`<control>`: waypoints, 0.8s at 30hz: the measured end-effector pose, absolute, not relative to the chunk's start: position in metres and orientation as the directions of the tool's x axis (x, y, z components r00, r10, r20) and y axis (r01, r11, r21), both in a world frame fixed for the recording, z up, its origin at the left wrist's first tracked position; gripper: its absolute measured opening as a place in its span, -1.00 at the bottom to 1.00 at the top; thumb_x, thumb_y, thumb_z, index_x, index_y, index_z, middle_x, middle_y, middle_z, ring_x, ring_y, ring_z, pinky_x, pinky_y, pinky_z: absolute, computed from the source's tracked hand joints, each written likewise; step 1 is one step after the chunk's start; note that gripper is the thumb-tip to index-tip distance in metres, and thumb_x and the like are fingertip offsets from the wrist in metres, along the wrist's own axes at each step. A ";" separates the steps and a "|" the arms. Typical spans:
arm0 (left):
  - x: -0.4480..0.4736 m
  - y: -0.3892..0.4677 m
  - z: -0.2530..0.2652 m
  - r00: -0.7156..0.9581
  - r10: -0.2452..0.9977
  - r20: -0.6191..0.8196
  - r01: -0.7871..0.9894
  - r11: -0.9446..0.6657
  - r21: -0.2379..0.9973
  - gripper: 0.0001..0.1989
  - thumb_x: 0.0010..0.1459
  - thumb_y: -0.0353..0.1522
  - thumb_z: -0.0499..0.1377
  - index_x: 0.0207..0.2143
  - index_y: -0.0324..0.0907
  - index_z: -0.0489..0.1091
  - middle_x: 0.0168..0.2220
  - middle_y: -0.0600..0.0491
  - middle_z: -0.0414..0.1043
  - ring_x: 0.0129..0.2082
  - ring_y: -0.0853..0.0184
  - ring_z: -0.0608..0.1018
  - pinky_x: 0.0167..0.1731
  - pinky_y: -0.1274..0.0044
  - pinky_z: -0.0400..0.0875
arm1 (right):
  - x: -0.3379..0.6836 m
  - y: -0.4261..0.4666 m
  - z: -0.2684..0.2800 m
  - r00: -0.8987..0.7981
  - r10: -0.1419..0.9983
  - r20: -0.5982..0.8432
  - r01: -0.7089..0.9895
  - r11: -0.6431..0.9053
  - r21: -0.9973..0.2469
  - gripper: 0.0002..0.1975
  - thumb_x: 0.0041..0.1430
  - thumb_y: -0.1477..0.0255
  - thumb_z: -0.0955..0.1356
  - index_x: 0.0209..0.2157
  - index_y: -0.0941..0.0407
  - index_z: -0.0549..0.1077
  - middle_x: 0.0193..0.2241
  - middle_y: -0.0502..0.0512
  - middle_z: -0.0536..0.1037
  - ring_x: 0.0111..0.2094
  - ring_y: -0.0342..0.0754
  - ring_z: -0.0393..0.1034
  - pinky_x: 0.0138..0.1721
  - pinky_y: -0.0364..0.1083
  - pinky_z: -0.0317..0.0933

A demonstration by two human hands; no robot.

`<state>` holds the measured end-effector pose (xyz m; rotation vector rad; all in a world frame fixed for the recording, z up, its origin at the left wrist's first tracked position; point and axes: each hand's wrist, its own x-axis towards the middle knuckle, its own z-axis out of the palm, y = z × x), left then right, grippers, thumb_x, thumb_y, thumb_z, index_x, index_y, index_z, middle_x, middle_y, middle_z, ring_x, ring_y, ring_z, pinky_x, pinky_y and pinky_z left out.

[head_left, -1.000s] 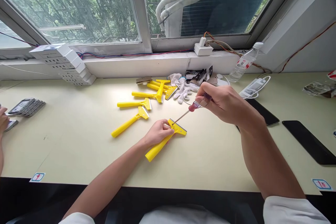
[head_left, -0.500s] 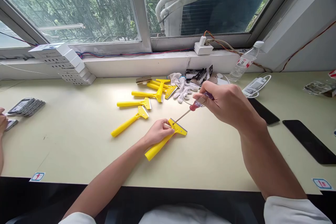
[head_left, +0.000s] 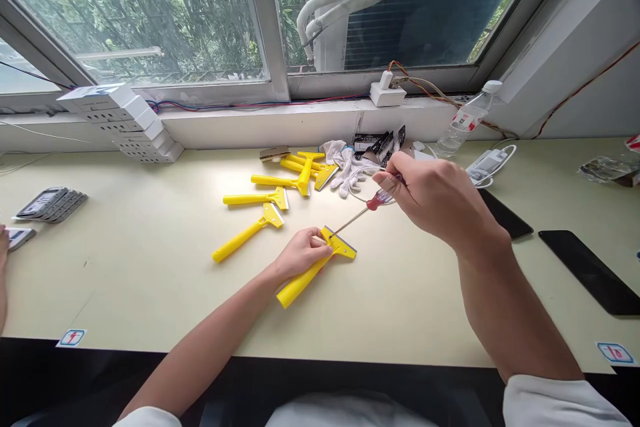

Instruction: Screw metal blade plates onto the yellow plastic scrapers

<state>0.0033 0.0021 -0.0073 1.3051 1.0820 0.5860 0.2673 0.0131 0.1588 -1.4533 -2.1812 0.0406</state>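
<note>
A yellow scraper (head_left: 301, 285) lies on the table in front of me, its bladed head pointing up and right. My left hand (head_left: 304, 252) is closed around the scraper near the head and steadies it. In my right hand (head_left: 440, 203) is a screwdriver (head_left: 375, 201) with a red and clear handle, gripped from above and slanting down to the left. Its tip meets a screw on the left part of the scraper's head. Another screw shows on the head's right side. More yellow scrapers (head_left: 240, 240) lie beyond my left hand.
Behind the scrapers are white gloves (head_left: 345, 167) and black packaging (head_left: 375, 142). A plastic bottle (head_left: 465, 121) and a black phone-like slab (head_left: 590, 270) stand and lie to the right. White boxes (head_left: 130, 123) are stacked back left. Another person's hand (head_left: 3, 243) shows at the left edge.
My right hand's fingers and the screwdriver handle have shifted slightly to the right, with the tip still on the screw. My left hand and the scraper stay in place.
</note>
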 end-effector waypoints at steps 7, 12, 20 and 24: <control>0.002 0.004 -0.010 0.438 0.849 -0.294 0.234 0.208 0.950 -0.70 0.17 -0.19 0.33 -0.19 -0.18 0.39 -0.49 0.14 0.52 -0.57 0.38 0.49 -0.55 0.58 0.24 | 0.285 0.015 0.165 -0.459 0.826 0.328 0.702 0.563 -0.436 -0.90 0.38 0.46 0.29 -0.11 0.03 0.38 -0.13 0.13 0.57 -0.18 0.07 0.46 -0.14 -0.01 0.28; 0.005 0.001 -0.008 0.425 0.856 -0.293 0.202 0.226 0.953 -0.67 0.13 -0.19 0.35 -0.17 -0.20 0.42 -0.50 0.12 0.53 -0.55 0.36 0.49 -0.53 0.56 0.28 | 0.279 0.017 0.159 -0.433 0.794 0.427 0.639 0.605 -0.476 -0.76 0.25 0.42 0.39 -0.09 0.03 0.30 -0.02 0.19 0.53 -0.07 0.13 0.47 -0.06 0.03 0.31; 0.002 0.003 -0.009 0.433 0.847 -0.307 0.236 0.223 0.946 -0.69 0.16 -0.19 0.32 -0.17 -0.18 0.38 -0.47 0.11 0.56 -0.57 0.36 0.52 -0.56 0.57 0.25 | 0.254 0.011 0.148 -0.233 0.838 0.494 0.886 0.392 -0.247 -0.77 0.52 0.26 0.20 -0.23 0.04 0.33 -0.36 0.13 0.53 -0.43 0.06 0.40 -0.36 -0.01 0.11; 0.002 0.004 -0.011 0.441 0.846 -0.298 0.234 0.212 0.949 -0.70 0.18 -0.20 0.32 -0.16 -0.18 0.38 -0.45 0.10 0.58 -0.55 0.35 0.54 -0.55 0.57 0.25 | 0.263 0.004 0.161 -0.425 0.803 0.419 0.698 0.585 -0.413 -0.92 0.44 0.45 0.23 -0.13 0.03 0.35 -0.20 0.13 0.57 -0.31 0.02 0.46 -0.26 -0.01 0.27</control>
